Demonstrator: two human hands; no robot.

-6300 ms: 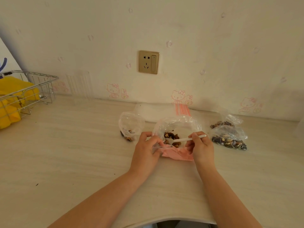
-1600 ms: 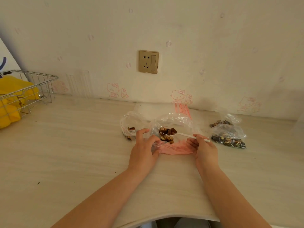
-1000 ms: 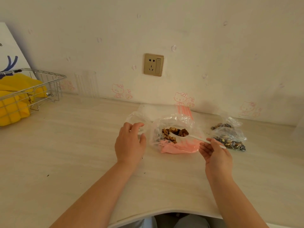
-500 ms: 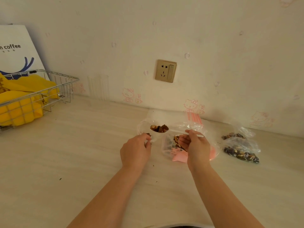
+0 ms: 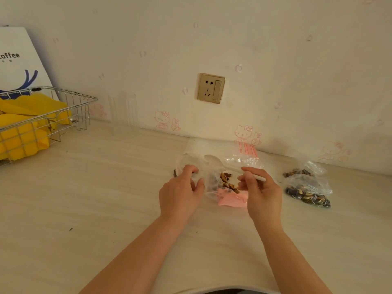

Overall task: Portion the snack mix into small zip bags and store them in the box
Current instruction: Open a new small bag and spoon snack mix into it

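My left hand (image 5: pixel 181 193) grips the rim of a small clear zip bag (image 5: pixel 187 164) and holds its mouth open. My right hand (image 5: pixel 259 190) pinches the handle of a white plastic spoon (image 5: pixel 214 160), whose bowl hangs over that small bag and looks empty. Between my hands lies the large clear bag of brown snack mix (image 5: pixel 228 183) with a pink patch at its bottom. Two filled zip bags (image 5: pixel 307 188) of dark mix rest on the table to the right.
A wire basket (image 5: pixel 63 115) with yellow items stands at the far left, in front of a white coffee paper bag (image 5: pixel 18 60). A stack of flat zip bags (image 5: pixel 212 145) with a red stripe lies against the wall. A wall socket (image 5: pixel 211 88) is above.
My right hand carried a spoonful of mix from the large bag to the small bag on the left; the spoon's bowl now looks empty. My left hand moved onto the small bag's rim.
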